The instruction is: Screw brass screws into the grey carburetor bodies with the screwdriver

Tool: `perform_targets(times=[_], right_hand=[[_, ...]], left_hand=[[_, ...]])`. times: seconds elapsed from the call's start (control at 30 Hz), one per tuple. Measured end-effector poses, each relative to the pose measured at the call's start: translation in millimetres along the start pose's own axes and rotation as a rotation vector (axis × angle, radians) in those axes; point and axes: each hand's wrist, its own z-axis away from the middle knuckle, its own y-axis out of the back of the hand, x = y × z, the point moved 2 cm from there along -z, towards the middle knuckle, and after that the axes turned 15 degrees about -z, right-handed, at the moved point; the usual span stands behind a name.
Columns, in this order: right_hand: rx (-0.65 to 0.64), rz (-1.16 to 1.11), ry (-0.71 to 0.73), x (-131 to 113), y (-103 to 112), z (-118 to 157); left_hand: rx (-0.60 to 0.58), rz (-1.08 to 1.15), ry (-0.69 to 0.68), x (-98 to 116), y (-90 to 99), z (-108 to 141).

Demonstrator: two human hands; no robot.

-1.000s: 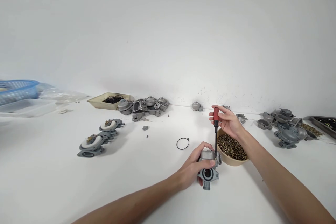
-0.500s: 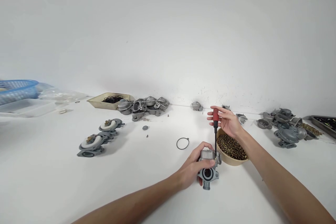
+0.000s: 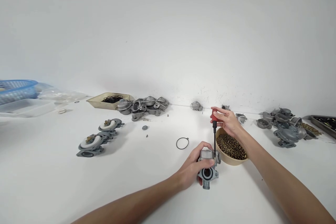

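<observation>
My left hand [image 3: 193, 168] is wrapped round a grey metal carburetor [image 3: 208, 174], its thumb across the front and its round bore facing me. A screwdriver [image 3: 214, 123] with a red and black handle stands upright, its tip down at the right side of the carburetor's top. The fingers and thumb of my right hand [image 3: 226, 120] are closed on the red handle. Just behind the carburetor, to the right, is a round tan bowl [image 3: 231, 162] full of small brass-coloured screws. On the table to the left of it lies a black rubber ring [image 3: 182, 143].
Carburetor bodies with white floats [image 3: 91, 143] stand at left. Behind them are a pile of metal bowls [image 3: 151, 103] and a cream tray [image 3: 93, 102] of black rings. More metal parts [image 3: 286, 134] and a dark tray [image 3: 321, 127] lie at right. A blue basket [image 3: 21, 89] sits far left.
The fingers of my right hand, spread beside the screwdriver handle before, have closed round it. My left hand and the carburetor have stayed almost where they were.
</observation>
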Motion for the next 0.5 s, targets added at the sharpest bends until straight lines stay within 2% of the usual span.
perform_targets(times=[0.3, 0.43, 0.5], right_hand=[[0.056, 0.188, 0.051, -1.1, -5.2, 1.3], [0.041, 0.260, 0.090, -12.2, -15.6, 7.7], [0.016, 0.284, 0.115, -21.5, -23.4, 13.9]], left_hand=[[0.030, -0.018, 0.028, 1.9, -3.9, -0.2], [0.049, -0.078, -0.009, 2.7, -6.2, 3.7], [0.069, -0.124, -0.071, 3.6, -7.2, 6.1]])
